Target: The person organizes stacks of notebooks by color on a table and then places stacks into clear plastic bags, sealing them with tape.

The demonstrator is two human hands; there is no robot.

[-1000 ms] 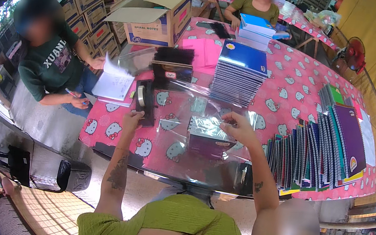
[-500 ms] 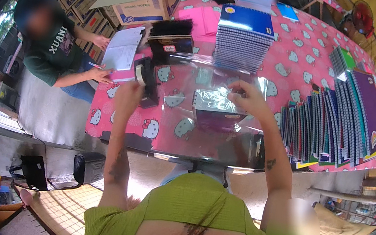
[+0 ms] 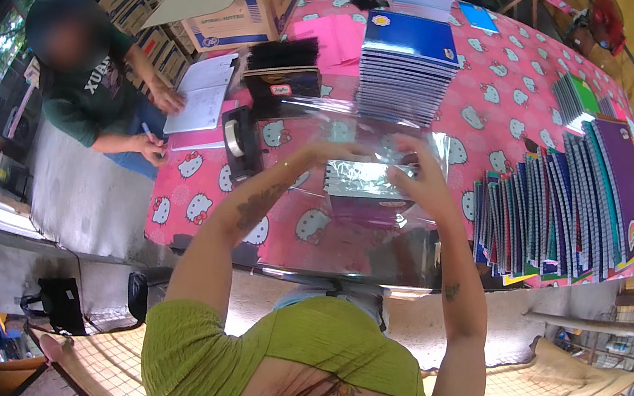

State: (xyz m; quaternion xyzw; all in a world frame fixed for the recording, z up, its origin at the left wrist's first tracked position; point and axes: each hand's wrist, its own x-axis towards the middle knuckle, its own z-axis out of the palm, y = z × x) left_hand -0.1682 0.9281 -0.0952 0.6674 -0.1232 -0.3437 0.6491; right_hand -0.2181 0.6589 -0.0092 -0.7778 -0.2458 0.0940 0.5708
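In front of me a purple spiral notebook (image 3: 365, 209) lies under a sheet of clear plastic film (image 3: 290, 231), which glares brightly over its upper part. My left hand (image 3: 337, 151) reaches across to the notebook's far left edge, fingers stretched out to the right over the film. Whether a bit of tape is at its fingertips is too small to tell. On the right side, my right hand (image 3: 424, 182) touches the film at the notebook's far right corner, thumb and fingers apart. A black tape dispenser (image 3: 242, 144) stands left of the notebook.
A tall stack of blue spiral notebooks (image 3: 403, 82) stands beyond the film. Many fanned notebooks (image 3: 567, 206) fill the right side. A black box (image 3: 282, 83), pink sheets (image 3: 331, 41) and an open carton (image 3: 233, 20) sit far left. A co-worker (image 3: 101, 82) with a pen leans by an open notebook (image 3: 202, 91).
My left hand has moved right, from the tape dispenser to the far edge of the wrapped notebook. My right hand has shifted slightly. The co-worker's pen hand has drawn back from the open notebook.
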